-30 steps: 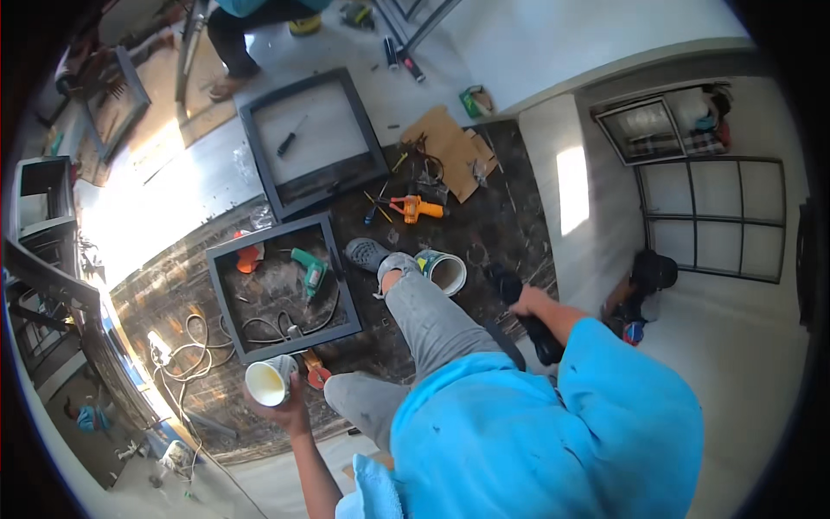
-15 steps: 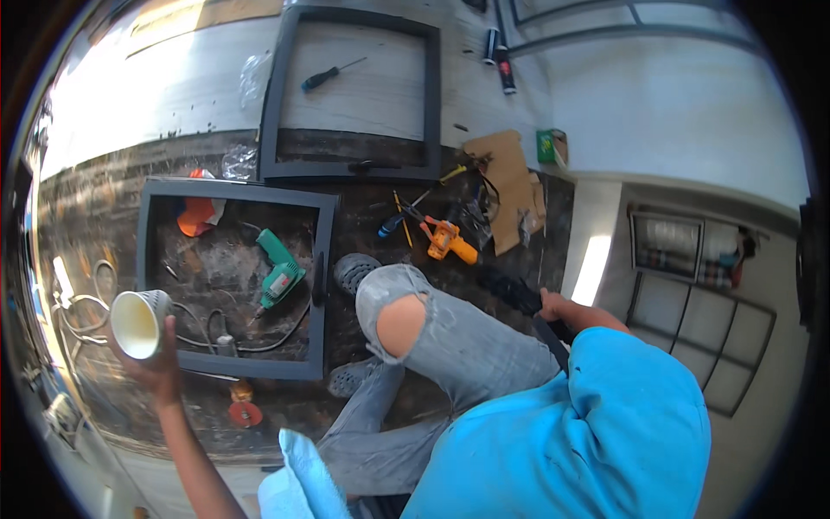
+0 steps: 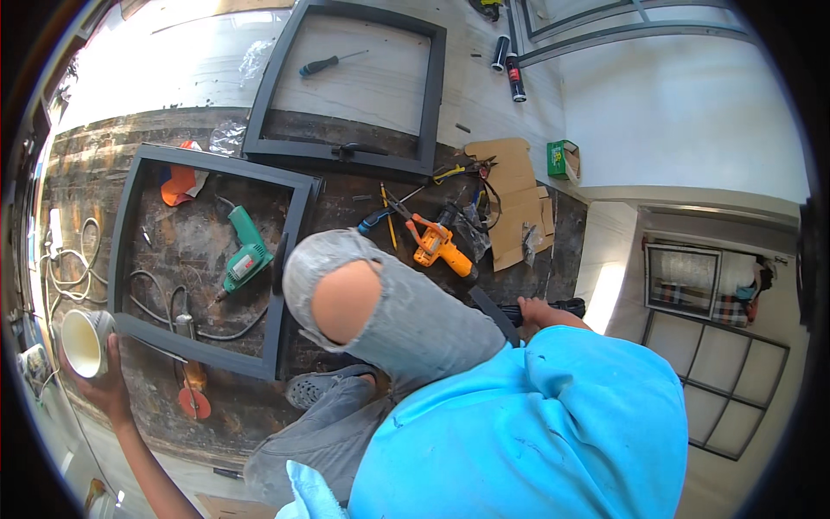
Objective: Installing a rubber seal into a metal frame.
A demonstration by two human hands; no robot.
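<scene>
My left hand (image 3: 105, 387) is wrapped round a white cup (image 3: 85, 343), its open mouth facing up, at the far left. My right hand (image 3: 540, 313) is closed at the right, beside my bent knee, among dark items. A dark grey bar (image 3: 494, 317) slants just left of it, and a black bundle (image 3: 568, 306) shows behind it. What the fingers grip is hard to make out. Nearest the cup lies a dark grey window frame (image 3: 197, 348), with a green drill (image 3: 245, 251) and its cord inside its opening.
A second grey frame (image 3: 259, 112) lies beyond, with a screwdriver (image 3: 320, 65) in its opening. An orange power tool (image 3: 443, 251), pliers (image 3: 451, 173) and cardboard (image 3: 512, 203) lie ahead. A tool with a red disc (image 3: 194, 403) sits near the left. A green box (image 3: 564, 160) stands farther right.
My left hand has shifted left and down in the picture with the cup. The view has turned, and my raised knee looks larger and closer. My right hand has moved slightly left.
</scene>
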